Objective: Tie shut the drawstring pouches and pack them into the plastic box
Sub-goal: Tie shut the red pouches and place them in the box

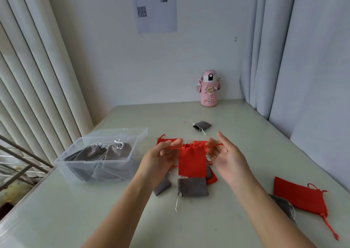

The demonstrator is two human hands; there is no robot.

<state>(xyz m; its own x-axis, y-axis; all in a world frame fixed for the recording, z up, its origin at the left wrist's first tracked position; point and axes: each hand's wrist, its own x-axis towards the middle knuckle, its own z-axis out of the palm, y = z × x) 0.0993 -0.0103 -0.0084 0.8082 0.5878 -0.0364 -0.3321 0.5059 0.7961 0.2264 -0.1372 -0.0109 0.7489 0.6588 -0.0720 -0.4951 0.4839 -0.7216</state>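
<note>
Above pale table [236, 134], centre: red fabric drawstring pouch [191, 162] hanging from taut red cord [174, 147], mouth gathered. Left hand [161, 157] fingers curled, pinching left cord end. Right hand [230, 158] pinching right end, remaining fingers loosely spread. Both forearms raised, palms inward. Clear plastic box [62, 164] at left, holding tied grey pouches [115, 151].

A pink bottle [208, 88] with stickers stands upright at the far edge of the pale surface [246, 134], against the wall. A printed sheet [156, 7] hangs above it, with curtains [303, 48] to the right.
</note>
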